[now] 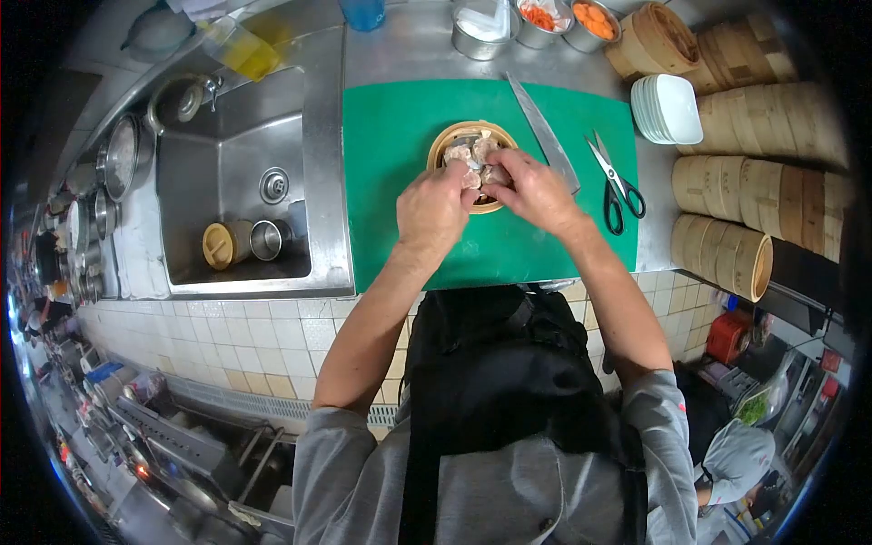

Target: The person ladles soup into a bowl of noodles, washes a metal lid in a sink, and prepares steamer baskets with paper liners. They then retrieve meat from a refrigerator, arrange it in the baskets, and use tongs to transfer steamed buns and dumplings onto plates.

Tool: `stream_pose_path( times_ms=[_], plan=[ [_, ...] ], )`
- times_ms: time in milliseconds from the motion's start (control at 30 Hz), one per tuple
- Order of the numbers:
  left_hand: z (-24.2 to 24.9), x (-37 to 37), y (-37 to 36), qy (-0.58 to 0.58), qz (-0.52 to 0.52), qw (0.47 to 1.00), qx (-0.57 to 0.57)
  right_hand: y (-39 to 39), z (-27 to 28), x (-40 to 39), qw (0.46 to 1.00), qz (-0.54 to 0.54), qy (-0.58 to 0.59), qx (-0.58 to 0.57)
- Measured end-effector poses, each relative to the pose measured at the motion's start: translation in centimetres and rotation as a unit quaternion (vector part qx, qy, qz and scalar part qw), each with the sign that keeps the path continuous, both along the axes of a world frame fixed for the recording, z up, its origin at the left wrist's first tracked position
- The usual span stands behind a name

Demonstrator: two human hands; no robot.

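A small round bamboo steamer [440,143] sits on the green cutting board [400,113]. Several pale, pleated dumplings [484,145] fill it, resembling siu mai. My left hand [431,211] reaches in from the near left, its fingers closed on a dumpling [470,180] at the front. From the right, my right hand [538,193] pinches a neighbouring dumpling [494,174] between thumb and fingers. The two hands almost meet over the basket, and some fingertips are hidden. A large knife [545,134] lies just beyond my right hand, with black-handled scissors [615,182] farther right.
To the left is a steel sink [232,195] holding a metal cup [267,240] and a lidded container [222,245]. Stacked white dishes [668,109] and bamboo steamers [718,186] line the right side. Metal tins [536,27] stand behind the board. Another person [738,459] is at lower right.
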State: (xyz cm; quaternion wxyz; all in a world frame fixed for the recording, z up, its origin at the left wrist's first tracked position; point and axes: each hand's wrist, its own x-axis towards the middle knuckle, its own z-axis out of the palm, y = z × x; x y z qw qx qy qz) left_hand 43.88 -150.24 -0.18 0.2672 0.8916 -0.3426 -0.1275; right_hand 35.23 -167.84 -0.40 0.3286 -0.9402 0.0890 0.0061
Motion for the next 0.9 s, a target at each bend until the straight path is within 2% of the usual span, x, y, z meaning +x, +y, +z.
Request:
stream_pose_path(
  times_ms=[67, 133, 233, 300, 467, 567, 633, 667, 733, 800, 833, 900],
  plan=[
    [0.1, -0.1, 0.5, 0.001, 0.005, 1.0, -0.013, 0.0, 0.0, 0.0, 1.0, -0.003, -0.007, -0.002],
    [-0.4, -0.5, 1.4, 0.028, 0.029, 0.996, -0.081, 0.0, -0.2, -0.2, 1.0, -0.009, -0.016, -0.004],
    [-1.3, -1.0, 1.5, 0.004, 0.047, 0.993, -0.107, -0.3, -0.8, -1.1, 0.998, -0.02, -0.052, 0.023],
    [-1.4, -1.0, 1.5, 0.01, 0.048, 0.993, -0.107, -0.3, -0.8, -1.6, 0.996, -0.043, -0.043, 0.06],
    [-1.3, -0.9, 1.4, -0.002, 0.026, 0.993, -0.118, -0.1, -0.9, -1.6, 0.995, -0.038, -0.065, 0.059],
    [-0.8, -0.5, 1.2, 0.028, 0.028, 0.995, -0.087, 0.2, -0.5, -1.2, 0.996, -0.025, -0.073, 0.053],
    [0.3, 0.0, 0.6, -0.046, 0.04, 0.988, -0.144, -0.1, -0.1, -1.3, 0.996, -0.027, -0.071, 0.041],
    [0.4, 0.4, 0.2, -0.046, 0.037, 0.988, -0.145, -0.2, 0.0, -1.5, 0.995, -0.037, -0.065, 0.063],
    [0.2, 2.0, -1.2, -0.148, 0.022, 0.979, -0.141, -0.5, 0.4, -1.7, 0.994, -0.045, -0.061, 0.081],
    [-1.0, 2.9, -2.0, -0.117, -0.012, 0.984, -0.135, -0.8, 0.8, -1.7, 0.984, -0.106, -0.062, 0.13],
    [-1.2, 3.0, -2.5, -0.11, -0.017, 0.989, -0.097, -1.2, 0.5, -1.5, 0.984, -0.107, -0.066, 0.129],
    [-1.5, 3.0, -3.4, -0.101, -0.022, 0.993, -0.055, -1.5, -0.3, -1.2, 0.985, -0.111, -0.104, 0.078]
  ],
)
